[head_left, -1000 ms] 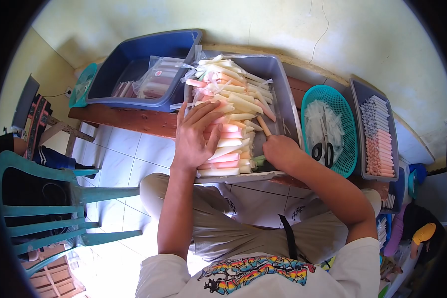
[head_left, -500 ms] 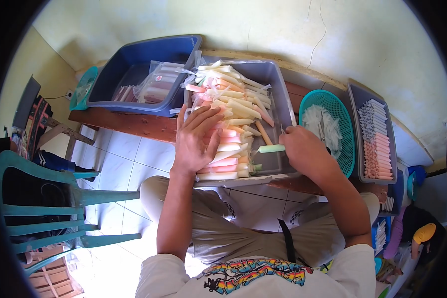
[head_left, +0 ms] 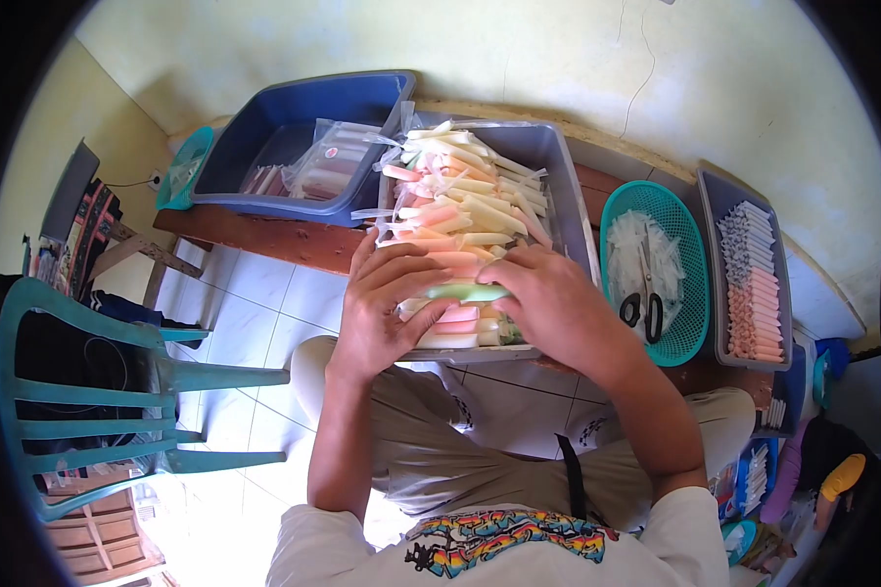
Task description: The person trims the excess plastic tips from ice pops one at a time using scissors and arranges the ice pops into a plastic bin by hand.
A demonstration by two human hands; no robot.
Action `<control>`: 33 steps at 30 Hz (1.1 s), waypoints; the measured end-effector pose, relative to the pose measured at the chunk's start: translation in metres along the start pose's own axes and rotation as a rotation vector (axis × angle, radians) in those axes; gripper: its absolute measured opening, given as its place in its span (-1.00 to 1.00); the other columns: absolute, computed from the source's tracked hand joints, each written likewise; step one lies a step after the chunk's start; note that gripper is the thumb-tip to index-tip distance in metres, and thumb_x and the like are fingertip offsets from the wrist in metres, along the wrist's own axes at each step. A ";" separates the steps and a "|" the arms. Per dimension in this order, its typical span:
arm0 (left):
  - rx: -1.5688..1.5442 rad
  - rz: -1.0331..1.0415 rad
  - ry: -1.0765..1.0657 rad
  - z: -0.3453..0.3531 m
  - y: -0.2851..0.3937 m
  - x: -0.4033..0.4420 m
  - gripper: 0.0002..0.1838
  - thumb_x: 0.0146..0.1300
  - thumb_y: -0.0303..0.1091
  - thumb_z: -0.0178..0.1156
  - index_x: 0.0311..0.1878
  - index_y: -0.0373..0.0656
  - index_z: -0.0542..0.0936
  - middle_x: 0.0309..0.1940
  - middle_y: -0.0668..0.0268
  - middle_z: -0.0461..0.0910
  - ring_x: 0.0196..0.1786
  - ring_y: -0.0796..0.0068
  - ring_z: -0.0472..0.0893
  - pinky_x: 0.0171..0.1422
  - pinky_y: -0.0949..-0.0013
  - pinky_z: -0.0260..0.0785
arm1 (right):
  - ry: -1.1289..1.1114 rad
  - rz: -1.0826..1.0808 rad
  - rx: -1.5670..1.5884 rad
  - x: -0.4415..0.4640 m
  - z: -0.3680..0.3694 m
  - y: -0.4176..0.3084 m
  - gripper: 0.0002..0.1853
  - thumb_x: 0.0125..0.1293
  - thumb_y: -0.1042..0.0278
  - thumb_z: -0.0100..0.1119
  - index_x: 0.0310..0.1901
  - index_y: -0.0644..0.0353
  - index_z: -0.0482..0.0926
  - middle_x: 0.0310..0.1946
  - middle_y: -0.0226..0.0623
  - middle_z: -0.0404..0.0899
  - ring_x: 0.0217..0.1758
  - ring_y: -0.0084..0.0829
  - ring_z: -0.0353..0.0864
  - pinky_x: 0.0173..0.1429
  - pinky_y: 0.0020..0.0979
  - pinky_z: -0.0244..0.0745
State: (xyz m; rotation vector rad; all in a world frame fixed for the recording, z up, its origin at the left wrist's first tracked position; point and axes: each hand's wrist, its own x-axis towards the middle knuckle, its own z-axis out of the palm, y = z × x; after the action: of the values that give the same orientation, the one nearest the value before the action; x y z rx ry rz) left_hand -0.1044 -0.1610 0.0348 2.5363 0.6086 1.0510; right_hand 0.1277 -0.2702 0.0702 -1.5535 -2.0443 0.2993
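Note:
A pale green ice pop (head_left: 468, 292), a slim plastic tube with filling, lies level between my hands above the near part of the pile. My right hand (head_left: 550, 305) pinches its right end. At the other end, my left hand (head_left: 380, 308) has the thumb below and fingers above the tip, closed about it. Under both hands is a heap of white, pink, orange and yellow ice pops (head_left: 470, 210), many with loose clear plastic ends. They fill the left side of a grey tub (head_left: 579, 210). My hands hide part of the near rows.
Right of the tub, a turquoise basket (head_left: 700, 284) holds clear plastic pieces and black-handled scissors (head_left: 646, 298). Beyond it, another grey tub (head_left: 719, 191) contains stacked tubes. A blue tub (head_left: 255, 117) with bagged tubes stands left. A green chair (head_left: 88, 391) and a person (head_left: 837, 460) flank me.
My right hand has moved left with the green ice pop, bringing it over the pile to my left hand. The scissors in the basket are now uncovered. The view has shifted slightly.

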 end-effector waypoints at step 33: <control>0.100 -0.023 -0.007 0.030 0.012 -0.023 -0.66 0.25 -0.27 0.53 0.08 -0.11 0.83 0.32 0.23 0.74 0.47 0.07 0.61 0.72 -0.19 0.19 | -0.537 0.341 0.040 -0.019 0.052 0.083 -0.74 0.29 0.42 0.50 -0.02 0.32 0.81 -0.13 0.04 0.85 0.00 -0.02 0.87 0.20 -0.12 0.71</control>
State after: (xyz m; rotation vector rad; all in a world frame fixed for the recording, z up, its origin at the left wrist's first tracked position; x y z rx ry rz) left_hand -0.0940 -0.1869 0.0063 2.6111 0.7030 1.0272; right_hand 0.1708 -0.2547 -0.0187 -1.9505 -2.1147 0.9706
